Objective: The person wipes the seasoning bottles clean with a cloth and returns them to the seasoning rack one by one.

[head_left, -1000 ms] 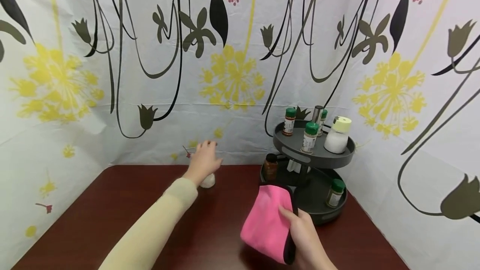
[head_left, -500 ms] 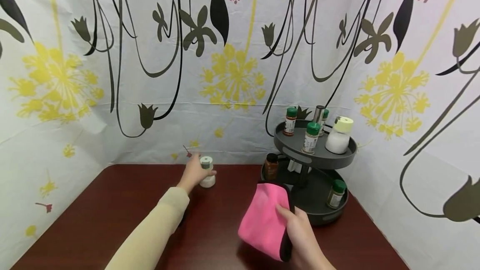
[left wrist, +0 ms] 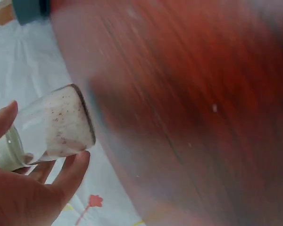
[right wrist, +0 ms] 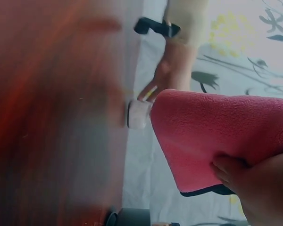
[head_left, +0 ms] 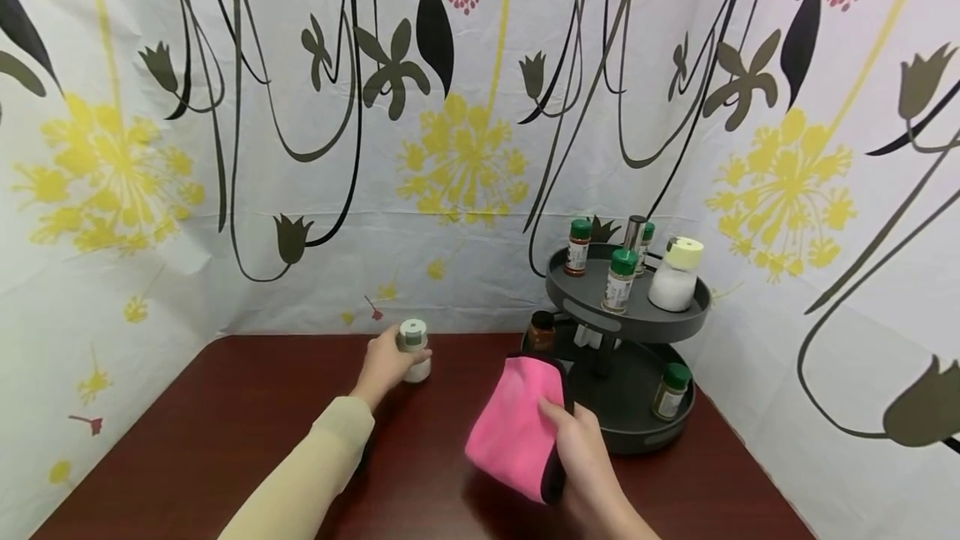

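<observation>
At the far side of the table my left hand [head_left: 384, 367] grips a small clear jar [head_left: 414, 350] with a pale cap and white contents. The left wrist view shows the thumb on one side of the jar [left wrist: 61, 125] and fingers on the other, with reddish specks in the contents. The jar is upright; whether its base touches the table cannot be told. My right hand [head_left: 585, 448] holds a folded pink cloth [head_left: 517, 427] with black edging above the table, thumb on top. In the right wrist view the cloth [right wrist: 217, 127] partly covers the left hand and jar.
A dark two-tier round rack [head_left: 630, 319] stands at the back right. Its upper tier bears several green-capped spice bottles [head_left: 618, 282] and a yellow-capped jar [head_left: 675, 275]. A brown bottle [head_left: 542, 333] and a green-capped bottle [head_left: 671, 392] stand below. A patterned curtain [head_left: 480, 273] hangs behind the table.
My left hand has come down from above and behind the jar and now grips its side. The right hand has shifted slightly left and up with the pink cloth.
</observation>
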The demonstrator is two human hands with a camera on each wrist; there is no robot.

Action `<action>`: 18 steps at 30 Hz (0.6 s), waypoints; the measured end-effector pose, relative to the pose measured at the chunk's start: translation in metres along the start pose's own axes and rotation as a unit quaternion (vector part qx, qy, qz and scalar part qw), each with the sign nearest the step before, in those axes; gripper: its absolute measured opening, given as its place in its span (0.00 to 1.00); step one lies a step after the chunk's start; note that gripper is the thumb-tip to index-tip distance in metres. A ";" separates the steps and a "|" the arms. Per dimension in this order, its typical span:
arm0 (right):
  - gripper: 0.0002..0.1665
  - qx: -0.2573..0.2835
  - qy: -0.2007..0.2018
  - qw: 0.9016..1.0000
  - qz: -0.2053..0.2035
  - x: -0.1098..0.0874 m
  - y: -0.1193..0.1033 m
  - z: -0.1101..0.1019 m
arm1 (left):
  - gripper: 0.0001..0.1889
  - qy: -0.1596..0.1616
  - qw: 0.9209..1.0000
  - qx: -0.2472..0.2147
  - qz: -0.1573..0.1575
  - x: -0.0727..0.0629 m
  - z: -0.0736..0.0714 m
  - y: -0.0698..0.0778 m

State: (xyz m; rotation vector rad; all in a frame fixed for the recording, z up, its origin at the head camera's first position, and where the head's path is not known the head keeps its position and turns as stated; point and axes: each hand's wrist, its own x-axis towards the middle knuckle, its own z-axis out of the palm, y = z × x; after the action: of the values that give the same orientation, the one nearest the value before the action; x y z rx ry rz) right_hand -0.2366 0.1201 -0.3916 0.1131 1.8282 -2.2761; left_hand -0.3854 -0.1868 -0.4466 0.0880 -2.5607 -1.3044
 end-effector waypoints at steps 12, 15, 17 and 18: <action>0.28 0.046 0.004 0.999 -0.029 0.008 -0.002 0.011 | 0.37 0.030 0.995 -0.069 0.058 -0.064 -0.016 0.051; 0.27 0.030 0.007 0.999 -0.034 0.009 -0.003 0.016 | 0.33 0.035 0.994 -0.038 0.097 -0.082 -0.017 0.064; 0.25 0.000 0.016 0.998 -0.053 0.009 -0.003 0.021 | 0.31 0.042 0.991 -0.009 0.124 -0.097 -0.017 0.071; 0.23 -0.024 0.021 0.997 -0.072 0.009 -0.003 0.024 | 0.30 0.047 0.990 0.005 0.133 -0.105 -0.018 0.075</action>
State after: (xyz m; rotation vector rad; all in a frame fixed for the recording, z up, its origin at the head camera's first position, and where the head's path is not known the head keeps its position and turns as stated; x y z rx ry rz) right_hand -0.2441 0.0964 -0.3852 0.0213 1.9693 -2.3395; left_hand -0.2752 -0.1378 -0.3981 -0.1798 -2.4012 -1.1594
